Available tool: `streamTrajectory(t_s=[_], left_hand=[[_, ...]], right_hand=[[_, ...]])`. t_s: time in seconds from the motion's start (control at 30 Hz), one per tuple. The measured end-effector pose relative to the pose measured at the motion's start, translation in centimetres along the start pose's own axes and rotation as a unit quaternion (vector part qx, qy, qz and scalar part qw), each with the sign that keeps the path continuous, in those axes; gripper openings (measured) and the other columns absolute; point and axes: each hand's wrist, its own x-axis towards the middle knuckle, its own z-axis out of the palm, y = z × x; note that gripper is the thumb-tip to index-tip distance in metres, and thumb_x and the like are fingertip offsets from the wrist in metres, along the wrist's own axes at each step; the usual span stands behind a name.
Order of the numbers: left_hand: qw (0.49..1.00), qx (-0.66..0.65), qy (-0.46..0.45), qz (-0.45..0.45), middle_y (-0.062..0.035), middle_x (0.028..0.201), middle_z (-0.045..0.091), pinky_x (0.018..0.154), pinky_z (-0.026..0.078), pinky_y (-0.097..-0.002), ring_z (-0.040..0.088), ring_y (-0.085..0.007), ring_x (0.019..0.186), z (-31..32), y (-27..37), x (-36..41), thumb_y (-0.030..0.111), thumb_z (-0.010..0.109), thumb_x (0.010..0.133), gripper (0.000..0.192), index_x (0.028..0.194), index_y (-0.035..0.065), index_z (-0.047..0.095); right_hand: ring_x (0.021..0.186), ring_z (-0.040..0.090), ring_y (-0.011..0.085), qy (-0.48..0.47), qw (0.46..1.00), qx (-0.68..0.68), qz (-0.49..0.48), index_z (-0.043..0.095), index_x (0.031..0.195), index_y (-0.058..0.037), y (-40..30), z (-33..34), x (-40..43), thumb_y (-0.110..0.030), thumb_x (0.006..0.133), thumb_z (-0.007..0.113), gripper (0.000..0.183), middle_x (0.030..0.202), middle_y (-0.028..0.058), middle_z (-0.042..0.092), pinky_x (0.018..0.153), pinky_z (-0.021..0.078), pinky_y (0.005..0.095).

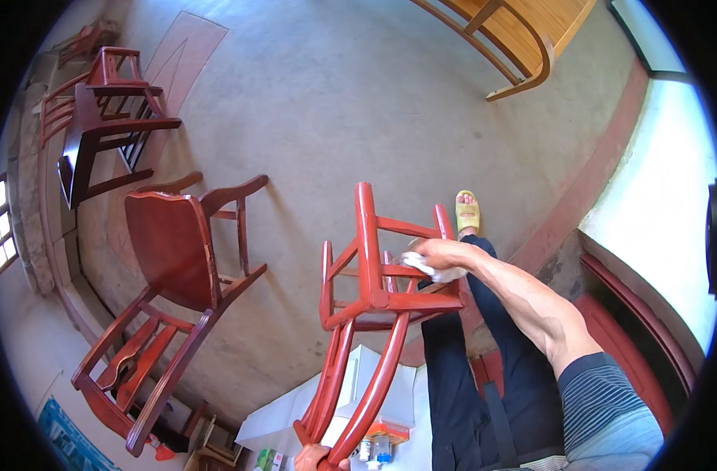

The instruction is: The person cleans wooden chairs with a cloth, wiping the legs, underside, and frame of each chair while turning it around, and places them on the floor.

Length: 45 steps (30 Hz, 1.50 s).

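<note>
A red-painted wooden chair [367, 247] is held tipped over in front of me, its legs pointing up and away and its backrest towards the bottom of the view. At the lower middle, my left hand [312, 458] grips the top of that backrest. My right hand [432, 254] holds a white cloth [432, 269] against a rail between the chair's legs, on the right side of the frame. The cloth is bunched, and part of it hangs below my fingers.
On the left stands a reddish-brown wooden chair [170, 247], with dark and red chairs [123, 126] beyond it. A light wooden piece of furniture [514, 35] is at the top right. White cabinets [358, 377] are at the lower middle, and a wall [647, 188] runs along the right.
</note>
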Motion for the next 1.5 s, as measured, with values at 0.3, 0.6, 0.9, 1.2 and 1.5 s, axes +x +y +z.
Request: streamTrajectory(t_s=[0.3,0.6,0.9,1.2,1.5], left_hand=[[0.999,-0.007,-0.006,0.033,-0.0074,0.061,0.06,0.051,0.051,-0.0346,0.062,-0.0254,0.054,0.3,0.3,0.6,0.049,0.072,0.084,0.045,0.076,0.006,0.059],[0.995,0.012,-0.04,0.087,-0.0059,0.06,0.058,0.047,0.045,-0.0312,0.057,-0.021,0.05,0.1,0.4,1.1,0.04,0.072,0.086,0.038,0.08,0.0037,0.062],[0.984,-0.013,-0.068,0.165,-0.0052,0.059,0.057,0.047,0.043,-0.0302,0.055,-0.0196,0.048,2.5,1.3,2.7,0.036,0.073,0.086,0.035,0.082,0.0027,0.062],[0.972,-0.001,-0.101,0.21,-0.0035,0.059,0.053,0.045,0.036,-0.0285,0.05,-0.0168,0.047,1.7,3.6,4.3,0.026,0.076,0.084,0.029,0.086,0.0006,0.064],[0.956,-0.005,-0.165,0.244,-0.0033,0.066,0.053,0.046,0.038,-0.0286,0.051,-0.0171,0.053,1.2,3.1,3.5,0.02,0.075,0.082,0.023,0.083,0.0038,0.059]], right_hand=[[0.088,0.068,0.0376,0.326,0.94,0.075,-0.064,0.067,0.108,-0.0045,-0.5,-1.6,1.2,-0.022,0.088,0.058,0.028,0.092,0.0238,0.068,0.077,0.0516,0.0467],[0.096,0.059,0.0397,0.401,0.906,0.005,-0.136,0.055,0.113,-0.0104,-2.3,-1.3,4.8,-0.017,0.088,0.062,0.027,0.108,0.0169,0.053,0.083,0.049,0.0468],[0.102,0.059,0.0357,0.387,0.881,-0.271,0.036,0.059,0.111,-0.0028,17.0,1.0,-2.4,-0.015,0.084,0.06,0.029,0.106,0.019,0.06,0.091,0.0472,0.0453],[0.099,0.062,0.0336,0.173,0.956,-0.232,-0.052,0.07,0.104,-0.0066,-2.5,-6.2,-1.8,-0.02,0.08,0.065,0.028,0.103,0.0161,0.062,0.085,0.0502,0.0433],[0.097,0.065,0.0323,0.156,0.918,-0.359,0.055,0.074,0.097,-0.0122,3.7,-6.7,0.9,-0.02,0.082,0.063,0.021,0.102,0.0151,0.065,0.083,0.0537,0.0438]])
